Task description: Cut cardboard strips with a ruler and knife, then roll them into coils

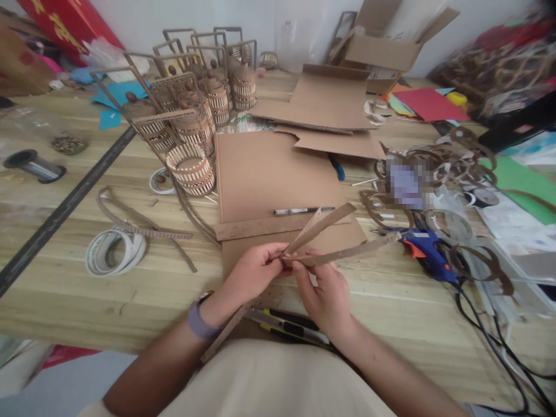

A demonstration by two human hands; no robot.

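Note:
My left hand [256, 271] and my right hand [325, 288] meet over the front of a cardboard sheet [273, 168]. Both are closed, pinching narrow brown cardboard strips [347, 253] between thumbs and fingers. The strips fan out to the right, and one tail passes below my left wrist toward my body. The exact spot of the pinch is partly covered by my fingers. Just beyond my hands a wide cardboard strip [260, 225] lies across the sheet, with a pen [304, 211] beside it. Utility knives [286, 325] rest between my forearms.
Several small lantern-like baskets [191, 168] with tall handles stand at back left. Tape rolls [108, 255] and a wire spool [33, 167] are on the left. To the right lie a blue glue gun [428, 249] with trailing cables and curled strips [469, 150]. An open box [377, 52] stands behind.

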